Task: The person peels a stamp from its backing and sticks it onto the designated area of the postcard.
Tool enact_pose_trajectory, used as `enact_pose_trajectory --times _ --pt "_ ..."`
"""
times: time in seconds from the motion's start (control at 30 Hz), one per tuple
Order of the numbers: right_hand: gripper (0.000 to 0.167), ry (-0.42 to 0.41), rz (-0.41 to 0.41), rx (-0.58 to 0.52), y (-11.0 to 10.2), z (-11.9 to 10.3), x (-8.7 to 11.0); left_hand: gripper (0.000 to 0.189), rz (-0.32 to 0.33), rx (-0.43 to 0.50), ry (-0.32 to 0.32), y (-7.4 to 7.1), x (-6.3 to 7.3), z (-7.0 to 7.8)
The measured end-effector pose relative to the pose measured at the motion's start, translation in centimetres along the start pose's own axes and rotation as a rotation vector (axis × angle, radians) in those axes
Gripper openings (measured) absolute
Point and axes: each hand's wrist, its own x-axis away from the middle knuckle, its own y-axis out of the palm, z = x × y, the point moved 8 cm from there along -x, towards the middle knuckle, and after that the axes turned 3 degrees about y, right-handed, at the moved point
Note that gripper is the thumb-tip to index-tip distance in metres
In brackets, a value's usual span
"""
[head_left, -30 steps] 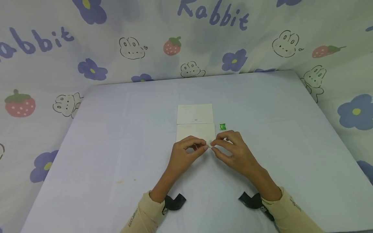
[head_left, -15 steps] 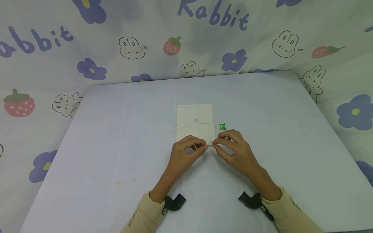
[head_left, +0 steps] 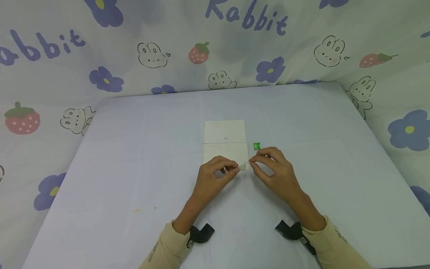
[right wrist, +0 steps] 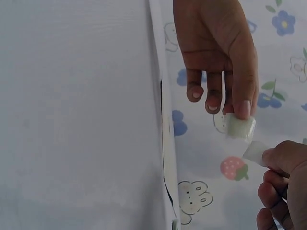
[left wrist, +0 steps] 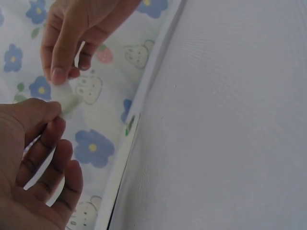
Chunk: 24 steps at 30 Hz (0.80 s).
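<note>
My left hand (head_left: 213, 177) pinches a small pale-green square slip (right wrist: 240, 127) with a glossy film edge between thumb and forefinger. Thumb and fingers of my right hand (head_left: 278, 172) pinch a small white slip (right wrist: 255, 152) close beside it. In the left wrist view the two pieces overlap between the fingertips. Both hands hover over the near right corner of a cream folded card (head_left: 224, 130), which lies spread out with a crease across its middle. Just beyond the right hand, a small green square stamp (head_left: 256, 146) with a white border lies on the table.
A white cloth covers the table (head_left: 151, 149), with faint yellowish marks (head_left: 137, 210) at the near left. Behind and beside it hangs a curtain (head_left: 181, 33) printed with rabbits, flowers and strawberries. Black wrist mounts (head_left: 201, 234) stick out from the beige sleeves (head_left: 168, 248).
My right hand has moved slightly right and away from the left hand, widening the gap so the slips show between them. The left hand has stayed nearly still.
</note>
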Motion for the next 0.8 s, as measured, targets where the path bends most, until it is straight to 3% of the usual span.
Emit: enact_pose_trajectory --times 0.2,0.57,0.8 --pt "0.024 0.041 0.004 0.044 -0.3 1.1 0.0 0.008 0.019 0.003 0.014 -0.2 0.0 -0.1" --pt "0.015 0.153 -0.091 0.175 0.6 4.1 0.7 0.008 0.038 -0.016 0.033 -0.5 -0.1 0.0" --pt "0.017 0.166 -0.149 0.207 1.1 4.9 1.1 0.008 0.037 -0.019 0.03 -0.7 -0.2 0.0"
